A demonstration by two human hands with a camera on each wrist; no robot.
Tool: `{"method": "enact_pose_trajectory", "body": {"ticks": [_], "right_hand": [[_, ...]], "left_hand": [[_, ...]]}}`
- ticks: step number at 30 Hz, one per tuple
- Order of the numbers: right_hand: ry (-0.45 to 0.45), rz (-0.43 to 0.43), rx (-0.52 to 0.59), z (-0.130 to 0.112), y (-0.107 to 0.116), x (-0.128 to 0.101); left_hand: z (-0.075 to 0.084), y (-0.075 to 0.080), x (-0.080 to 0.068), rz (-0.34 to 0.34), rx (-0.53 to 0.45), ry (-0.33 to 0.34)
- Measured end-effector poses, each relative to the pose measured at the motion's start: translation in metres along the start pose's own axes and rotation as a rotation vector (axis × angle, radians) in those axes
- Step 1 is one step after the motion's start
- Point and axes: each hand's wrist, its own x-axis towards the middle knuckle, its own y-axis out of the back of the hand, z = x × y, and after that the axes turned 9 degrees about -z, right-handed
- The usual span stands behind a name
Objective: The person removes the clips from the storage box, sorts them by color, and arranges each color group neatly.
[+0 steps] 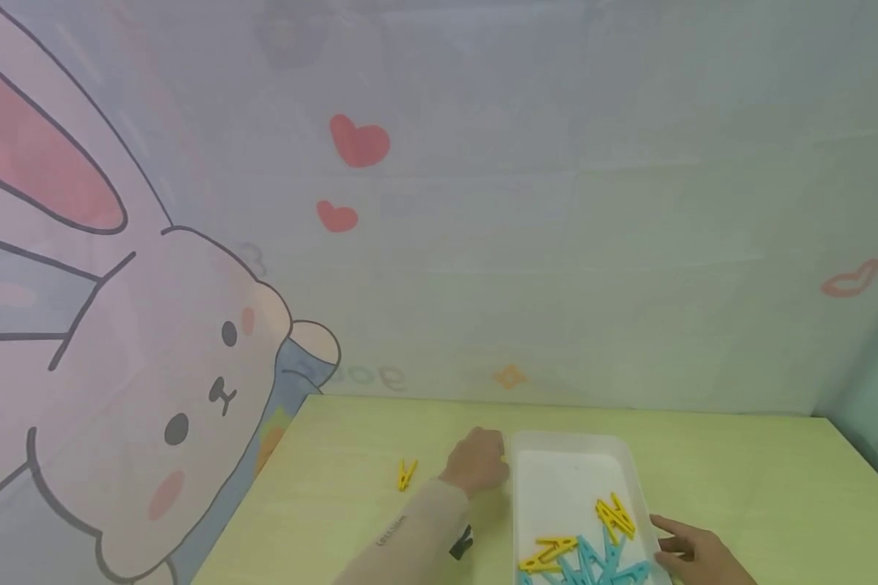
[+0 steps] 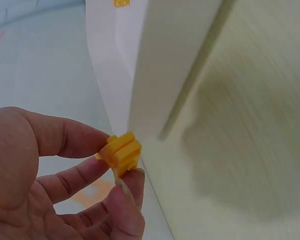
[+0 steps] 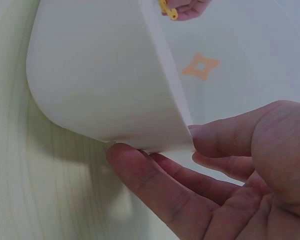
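My left hand (image 1: 477, 463) is beside the left wall of a white tray (image 1: 552, 487) and pinches a yellow clothespin (image 2: 122, 152) between thumb and fingers. In the left wrist view the clothespin is close to the tray's outer wall, outside it. On the opposite side, my right hand (image 1: 695, 554) holds the tray's right edge, its thumb at the rim and its fingers at the lower edge in the right wrist view. Inside the tray, blue clothespins (image 1: 588, 561) lie piled at the near end. Several yellow clothespins (image 1: 615, 517) lie among and beside them.
Another yellow clothespin (image 1: 406, 475) lies on the pale yellow-green table (image 1: 351, 439), left of my left hand. Behind the table hangs a printed backdrop (image 1: 556, 244) with a cartoon rabbit and hearts. A small black object (image 1: 462, 543) shows beside my left sleeve.
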Motion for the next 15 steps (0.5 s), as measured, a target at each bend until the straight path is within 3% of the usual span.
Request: {"method": "enact_pose_trajectory", "body": {"ticks": [9,15], "right_hand": [[-0.015,-0.006,-0.012,-0.004,0.001,-0.002],[-0.023,-0.001,-0.002,-0.007,0.001,-0.002]], "left_hand": [[-0.034,0.002,0.000,0.007,0.003,0.070],[-0.052,0.010,-0.008,-0.001,-0.005,0.100]]}}
